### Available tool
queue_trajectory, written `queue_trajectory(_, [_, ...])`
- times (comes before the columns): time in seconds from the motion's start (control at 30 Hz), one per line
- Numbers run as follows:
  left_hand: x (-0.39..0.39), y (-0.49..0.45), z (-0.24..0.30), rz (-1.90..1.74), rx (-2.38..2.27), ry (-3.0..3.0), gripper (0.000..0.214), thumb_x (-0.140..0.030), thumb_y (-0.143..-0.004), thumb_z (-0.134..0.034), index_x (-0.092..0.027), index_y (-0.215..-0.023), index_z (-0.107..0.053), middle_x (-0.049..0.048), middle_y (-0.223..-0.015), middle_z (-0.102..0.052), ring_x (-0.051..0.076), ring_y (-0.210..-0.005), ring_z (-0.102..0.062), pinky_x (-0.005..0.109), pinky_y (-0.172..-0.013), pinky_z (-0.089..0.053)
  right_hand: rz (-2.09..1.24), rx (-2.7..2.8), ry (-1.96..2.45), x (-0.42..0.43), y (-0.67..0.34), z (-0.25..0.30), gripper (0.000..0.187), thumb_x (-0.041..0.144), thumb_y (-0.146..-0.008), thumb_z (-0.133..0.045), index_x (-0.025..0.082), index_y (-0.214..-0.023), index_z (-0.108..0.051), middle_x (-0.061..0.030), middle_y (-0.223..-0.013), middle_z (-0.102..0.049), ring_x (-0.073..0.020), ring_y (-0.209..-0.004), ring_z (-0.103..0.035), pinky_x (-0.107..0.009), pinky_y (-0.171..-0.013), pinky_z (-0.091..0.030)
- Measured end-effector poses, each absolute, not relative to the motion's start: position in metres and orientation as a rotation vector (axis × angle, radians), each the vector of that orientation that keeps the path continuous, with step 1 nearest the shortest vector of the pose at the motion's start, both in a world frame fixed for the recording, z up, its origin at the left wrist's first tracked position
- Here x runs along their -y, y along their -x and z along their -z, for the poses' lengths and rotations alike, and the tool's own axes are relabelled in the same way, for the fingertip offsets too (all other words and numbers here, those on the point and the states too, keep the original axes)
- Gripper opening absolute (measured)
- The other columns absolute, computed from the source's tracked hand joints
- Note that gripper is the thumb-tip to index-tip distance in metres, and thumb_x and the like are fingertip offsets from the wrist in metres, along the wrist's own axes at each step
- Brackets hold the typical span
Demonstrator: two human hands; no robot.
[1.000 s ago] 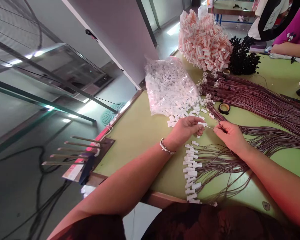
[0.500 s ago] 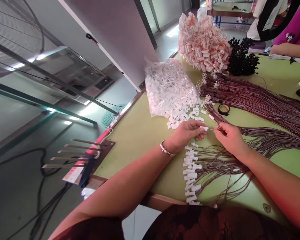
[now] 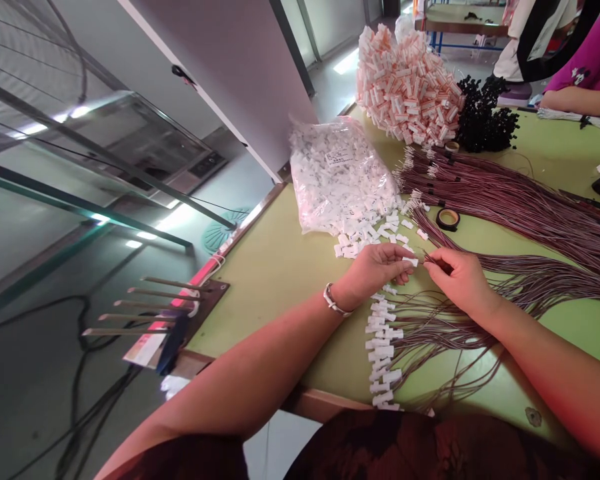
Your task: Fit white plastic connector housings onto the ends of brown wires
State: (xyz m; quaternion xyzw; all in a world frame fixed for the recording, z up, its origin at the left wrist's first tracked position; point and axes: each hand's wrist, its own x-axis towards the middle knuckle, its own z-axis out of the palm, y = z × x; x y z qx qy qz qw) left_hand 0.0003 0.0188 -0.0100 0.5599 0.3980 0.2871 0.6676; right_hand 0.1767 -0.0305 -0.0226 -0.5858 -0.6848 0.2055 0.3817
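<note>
Between the thumb and fingers of my left hand point(image 3: 383, 264) is a small white plastic connector housing point(image 3: 410, 262). My right hand point(image 3: 455, 273), just to its right, pinches the end of a thin brown wire point(image 3: 427, 257) close to the housing. I cannot tell whether the wire tip is inside it. Below the hands, a column of white housings point(image 3: 381, 347) fitted on brown wires lies on the table. A bundle of brown wires point(image 3: 525, 267) runs off to the right behind my right hand. Loose white housings point(image 3: 350, 247) lie just beyond my left hand.
A clear bag of white housings point(image 3: 343, 177) rests on the green table point(image 3: 260, 287). Behind it are a pile of pinkish connectors point(image 3: 410, 93) and black parts point(image 3: 487, 117). A tape roll point(image 3: 447, 219) lies near the wires. Pegs point(image 3: 150, 313) jut from the left edge. Another person's arm point(image 3: 580, 100) is at far right.
The housing in my left hand has tilted and shifted slightly right. My right hand has moved slightly left, its fingers now nearer the housing.
</note>
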Motion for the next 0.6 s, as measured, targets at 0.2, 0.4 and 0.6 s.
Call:
queue_trajectory(0.2, [-0.0224,0.0018,0.0163,-0.638,-0.863,-1.195,0.024,-0.029,-0.071,-0.07,-0.01,-0.084,-0.064,0.0019,-0.062,-0.065,0.007,-0.047,-0.057,0.019,-0.048,-0.049,-0.15,2.019,1.45,0.0307,-0.1785,0.0176,0.011,0.019,-0.081,-0.049,0.019,-0.074,-0.057,-0.0024,-0.068,-0.061,-0.0144,-0.062,-0.053,-0.025,-0.058,-0.036])
queue_trajectory(0.4, [-0.0198,0.0006,0.0102,-0.555,-0.865,-1.208,0.027,-0.034,-0.071,-0.069,-0.009,-0.079,-0.064,0.0017,-0.058,-0.063,0.007,-0.045,-0.056,0.019,-0.046,-0.048,0.0,2.1,1.398,0.0328,-0.1759,0.0201,0.011,0.016,-0.082,-0.047,0.018,-0.074,-0.055,-0.0023,-0.065,-0.059,-0.0146,-0.06,-0.052,-0.026,-0.058,-0.035])
queue_trajectory(0.6, [-0.0185,-0.0008,0.0094,-0.562,-0.846,-1.212,0.023,-0.031,-0.071,-0.07,-0.01,-0.08,-0.066,0.0026,-0.063,-0.065,0.007,-0.049,-0.057,0.02,-0.05,-0.05,-0.139,2.098,1.411,0.0328,-0.1744,0.0211,0.011,0.019,-0.085,-0.045,0.019,-0.077,-0.053,-0.003,-0.066,-0.059,-0.0154,-0.061,-0.052,-0.026,-0.058,-0.033])
